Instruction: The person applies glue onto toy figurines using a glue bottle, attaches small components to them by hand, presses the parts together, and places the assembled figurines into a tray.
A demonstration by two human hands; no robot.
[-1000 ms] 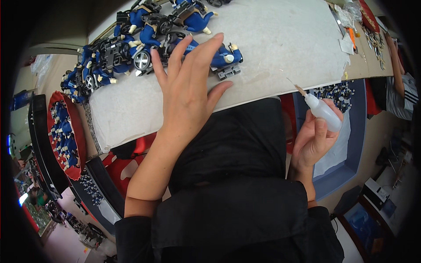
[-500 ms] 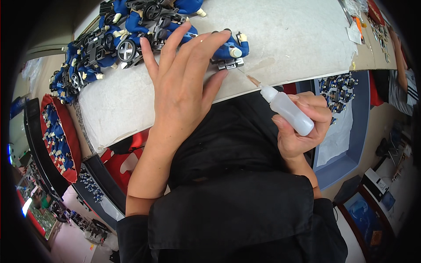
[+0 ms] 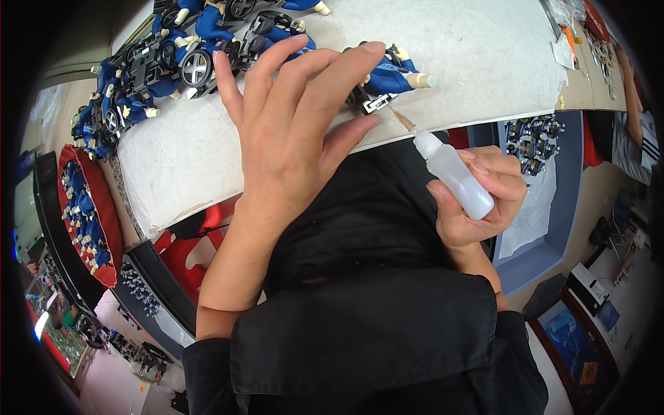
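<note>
My left hand (image 3: 294,128) reaches over the near part of the white worktop, fingers closed round a small toy figure (image 3: 387,79). The figure is blue with cream-coloured limbs and sits on a black wheeled toy part, partly hidden behind my fingers. A silver-and-white piece (image 3: 377,104) at its lower side faces me. In my right hand (image 3: 484,197) is a translucent white squeeze bottle (image 3: 456,180), tilted up to the left. Its thin needle tip (image 3: 402,121) points at the silver piece, touching or very near it; I cannot tell which.
Several similar blue figures with black wheeled parts (image 3: 197,68) lie piled at the worktop's (image 3: 484,62) left. A red-rimmed basket (image 3: 111,228) with more figures stands lower left. A blue-grey bin (image 3: 564,207) with more is at the right. Another person's arm (image 3: 629,104) shows far right.
The toy figure has turned in my left hand, its cream end swinging right and its silver piece now slanted. The bottle has barely shifted, its needle now nearer the silver piece.
</note>
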